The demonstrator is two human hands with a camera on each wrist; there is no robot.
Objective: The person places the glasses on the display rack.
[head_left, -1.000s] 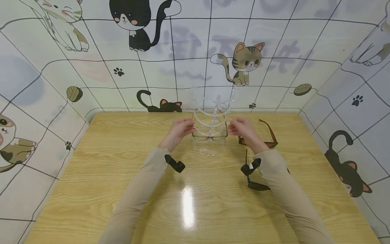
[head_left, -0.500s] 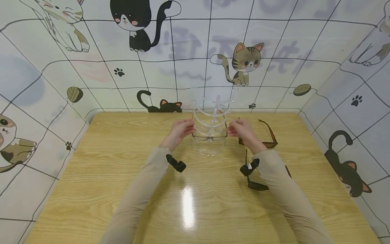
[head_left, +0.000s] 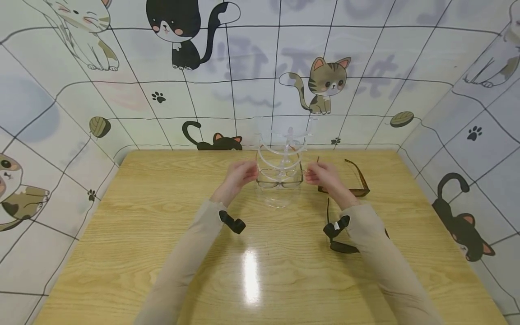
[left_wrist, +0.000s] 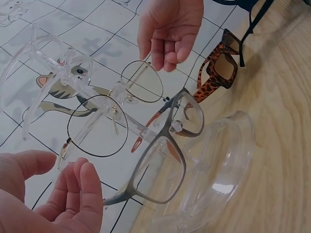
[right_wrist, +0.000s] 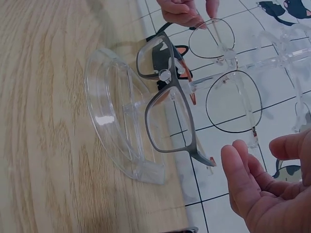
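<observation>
A clear display stand [head_left: 278, 203] holds two pairs of glasses, one above the other. The upper pair, round glasses [left_wrist: 99, 138] with thin dark rims, rests on a stand arm. Below it sit grey rectangular glasses [right_wrist: 176, 83] with orange inner temples. My left hand [head_left: 237, 176] is beside the left end of the round glasses; in the left wrist view its thumb and fingers are spread apart around the temple's end. At the other end is my right hand [head_left: 325, 177], thumb and fingers parted, holding nothing in the right wrist view.
Tortoiseshell sunglasses [head_left: 359, 192] lie on the wooden table [head_left: 162, 253] just right of the stand, partly behind my right hand. Black sunglasses [head_left: 343, 247] lie nearer, partly under my right forearm. A cat-patterned cloth backdrop [head_left: 260, 54] rises behind the table.
Both hands have drawn slightly outward, away from the ends of the round glasses, and let them go. The glasses stay on the stand.
</observation>
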